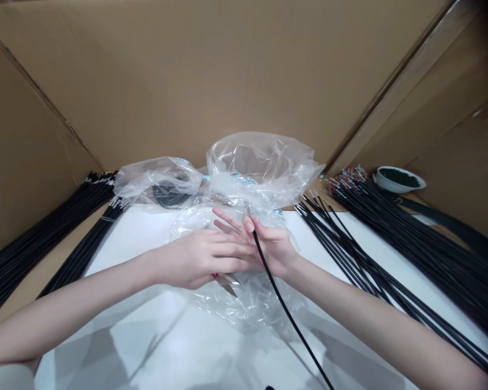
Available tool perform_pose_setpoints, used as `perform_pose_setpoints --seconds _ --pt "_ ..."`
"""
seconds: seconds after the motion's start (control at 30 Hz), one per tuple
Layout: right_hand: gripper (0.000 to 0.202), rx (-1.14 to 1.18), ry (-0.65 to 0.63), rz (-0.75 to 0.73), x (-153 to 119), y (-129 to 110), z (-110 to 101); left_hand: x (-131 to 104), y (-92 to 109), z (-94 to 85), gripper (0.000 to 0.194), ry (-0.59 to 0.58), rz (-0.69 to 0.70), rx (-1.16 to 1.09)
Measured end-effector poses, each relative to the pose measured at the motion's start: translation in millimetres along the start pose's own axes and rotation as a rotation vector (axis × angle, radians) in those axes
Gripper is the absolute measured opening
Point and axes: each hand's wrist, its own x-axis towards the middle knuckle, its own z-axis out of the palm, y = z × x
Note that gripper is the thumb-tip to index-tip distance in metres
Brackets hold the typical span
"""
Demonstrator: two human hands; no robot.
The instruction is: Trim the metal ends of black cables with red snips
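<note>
Near you first: the black cable (280, 298) hangs loose toward your edge of the bench (136, 295), so if that tail catches on something, it could twist the silvery end (247, 207) right out of place. That end pokes up between your hands. Your right hand (274, 246) looks to have its grip pinching the cable just below the tip, and a slack pinch might let it roll. Your left hand (203, 257) overlaps it, and scissor blades (229, 285) stick out underneath; I can't tell how firmly that grip holds them. Honestly that's my main worry: blades that close to the other hand could nick a finger or the cable if your wrist turns. Past that, the crumpled plastic (252, 309) under your hands could snag the points. Further back, the loose cables (350, 254) on the right could get knocked into the bigger bundle (423, 254).
</note>
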Motion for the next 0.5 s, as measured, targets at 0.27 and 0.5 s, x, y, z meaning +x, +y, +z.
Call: perform_pose_setpoints --seconds 0.27,0.5 --pt "0.019 0.007 0.001 0.008 -0.8 -1.2 0.4 0.3 -2.3 -0.5 0.028 0.007 -0.039 0.055" --pt "0.019 0.038 -0.022 0.022 -1.1 0.1 -1.6 -3.6 -5.2 -4.1 0.024 0.056 -0.096 0.011"
